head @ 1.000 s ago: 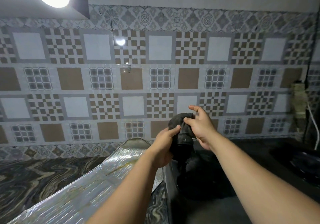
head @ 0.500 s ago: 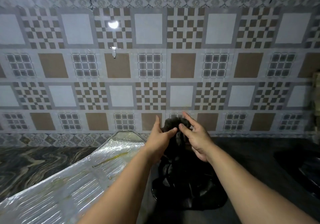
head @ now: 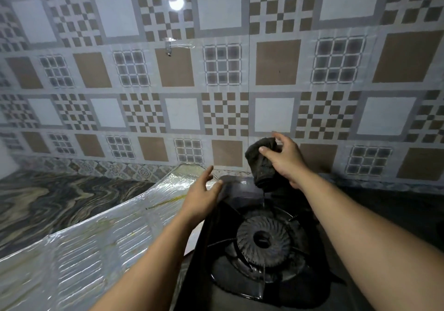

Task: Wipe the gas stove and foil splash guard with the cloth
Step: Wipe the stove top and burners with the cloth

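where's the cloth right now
In the head view the dark cloth is right of centre, held up by the right hand against the tiled wall, above the far edge of the gas stove.

Dark marbled countertop (head: 55, 205), black gas stove (head: 262, 250) and foil splash guard (head: 96, 246) standing on it

We are seeing the foil guard (head: 101, 234) walling off the stove (head: 264, 241) on its left. The tiled wall (head: 276, 75) is closing the far side, and room is lying open above the burner (head: 263, 241).
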Tool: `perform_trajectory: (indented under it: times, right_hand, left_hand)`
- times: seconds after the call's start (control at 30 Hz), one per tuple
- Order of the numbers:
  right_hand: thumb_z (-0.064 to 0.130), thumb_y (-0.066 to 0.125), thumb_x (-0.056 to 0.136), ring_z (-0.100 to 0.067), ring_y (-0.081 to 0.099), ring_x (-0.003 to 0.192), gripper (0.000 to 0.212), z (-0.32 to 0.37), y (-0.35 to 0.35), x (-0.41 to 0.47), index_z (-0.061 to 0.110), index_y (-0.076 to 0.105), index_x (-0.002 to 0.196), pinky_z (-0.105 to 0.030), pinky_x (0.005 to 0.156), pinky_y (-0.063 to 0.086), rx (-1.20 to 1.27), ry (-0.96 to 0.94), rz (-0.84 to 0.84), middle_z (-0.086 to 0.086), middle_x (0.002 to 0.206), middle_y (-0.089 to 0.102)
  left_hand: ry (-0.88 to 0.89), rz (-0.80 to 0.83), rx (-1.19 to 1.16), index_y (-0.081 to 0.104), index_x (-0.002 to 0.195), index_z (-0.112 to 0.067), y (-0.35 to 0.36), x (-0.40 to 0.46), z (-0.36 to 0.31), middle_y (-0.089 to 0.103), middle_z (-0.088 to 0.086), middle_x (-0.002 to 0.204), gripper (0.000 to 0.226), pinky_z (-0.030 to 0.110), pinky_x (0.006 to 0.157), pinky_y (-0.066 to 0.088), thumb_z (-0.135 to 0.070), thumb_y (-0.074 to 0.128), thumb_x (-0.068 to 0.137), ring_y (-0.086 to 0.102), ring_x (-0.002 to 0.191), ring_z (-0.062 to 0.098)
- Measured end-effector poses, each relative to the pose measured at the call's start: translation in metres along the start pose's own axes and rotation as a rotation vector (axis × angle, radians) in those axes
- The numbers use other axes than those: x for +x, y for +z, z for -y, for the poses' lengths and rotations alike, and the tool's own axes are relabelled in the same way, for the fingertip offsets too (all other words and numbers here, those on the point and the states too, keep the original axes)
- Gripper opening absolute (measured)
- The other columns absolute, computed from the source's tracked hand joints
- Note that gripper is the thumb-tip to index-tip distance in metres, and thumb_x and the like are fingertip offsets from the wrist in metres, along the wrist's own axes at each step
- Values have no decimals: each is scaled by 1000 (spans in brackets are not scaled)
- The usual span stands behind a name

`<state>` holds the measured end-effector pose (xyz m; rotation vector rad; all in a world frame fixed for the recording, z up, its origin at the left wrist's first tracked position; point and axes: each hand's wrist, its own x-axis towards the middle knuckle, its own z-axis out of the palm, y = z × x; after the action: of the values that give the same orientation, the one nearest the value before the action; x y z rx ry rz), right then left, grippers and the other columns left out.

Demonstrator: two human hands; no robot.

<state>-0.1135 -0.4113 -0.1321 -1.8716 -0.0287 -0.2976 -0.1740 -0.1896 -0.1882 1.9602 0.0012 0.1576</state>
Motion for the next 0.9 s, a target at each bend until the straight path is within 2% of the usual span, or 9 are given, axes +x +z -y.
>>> perform_trajectory:
  times: [0.13, 0.27, 0.37, 0.43, 0.5, 0.57, 0.63, 0.73, 0.9]
  right_hand:
    - [26, 69, 87, -19, 54, 109, 47, 15, 12, 22, 21, 54, 131, -27, 83, 42, -219, -100, 1, -5, 130, 58]
    - [23, 68, 84, -32, 60, 104, 41, 23, 46, 28, 22, 56, 122, -31, 80, 47, -518, -219, 59, -10, 120, 62]
    - [16, 67, 83, -31, 60, 95, 37, 17, 81, 24, 19, 54, 118, -34, 76, 50, -692, -268, 162, -12, 117, 61]
    - [21, 68, 84, -29, 57, 93, 36, 7, 104, 18, 18, 53, 116, -34, 73, 48, -753, -245, 242, -12, 118, 60]
    - [40, 68, 85, -29, 57, 104, 48, -2, 119, 13, 18, 53, 125, -33, 80, 45, -725, -174, 341, -10, 126, 59]
    - [55, 54, 91, -31, 53, 122, 58, -2, 123, 11, 19, 51, 136, -36, 95, 42, -603, -75, 389, -8, 137, 56]
    - [48, 39, 100, -32, 51, 127, 49, -2, 120, 18, 18, 51, 138, -38, 102, 39, -543, -60, 335, -10, 136, 57]
    - [36, 39, 101, -34, 46, 130, 46, -8, 117, 26, 23, 43, 144, -48, 108, 38, -707, -186, 224, -10, 140, 52]
    - [52, 23, 102, -30, -6, 150, 53, -26, 133, 11, 45, 9, 152, -52, 120, -1, -967, -177, 632, -2, 165, 2]
  left_hand:
    - [-54, 37, 84, 33, 154, -27, -5, 2, 22, 44, 4, 153, 61, 34, 115, 31, -37, 57, 99, 39, 141, 17]
    - [-62, 56, 107, 31, 155, -24, -2, 9, 37, 42, 4, 154, 60, 36, 116, 31, -37, 54, 101, 39, 141, 19]
    - [-81, 67, 56, 31, 155, -24, 0, 17, 47, 44, 6, 153, 60, 42, 116, 33, -37, 52, 101, 42, 139, 20]
    - [-108, 85, 21, 30, 156, -24, 0, 19, 52, 43, 5, 154, 61, 45, 116, 35, -39, 52, 101, 43, 139, 20]
    - [-128, 104, 0, 29, 156, -24, -1, 23, 54, 43, 1, 152, 63, 45, 115, 35, -41, 52, 100, 43, 139, 19]
    - [-127, 114, -2, 39, 151, -31, -2, 27, 58, 48, -5, 147, 59, 45, 114, 38, -47, 52, 96, 47, 135, 16]
    - [-141, 121, -25, 52, 135, -43, -1, 32, 67, 57, -7, 140, 49, 46, 110, 42, -53, 52, 87, 54, 128, 13]
    - [-129, 142, -73, 56, 130, -41, 0, 40, 80, 61, -8, 135, 52, 43, 110, 41, -48, 48, 79, 53, 127, 10]
    - [-82, 194, -82, 60, 128, -33, 0, 43, 84, 65, -11, 128, 46, 44, 108, 43, -41, 48, 84, 57, 122, 10]
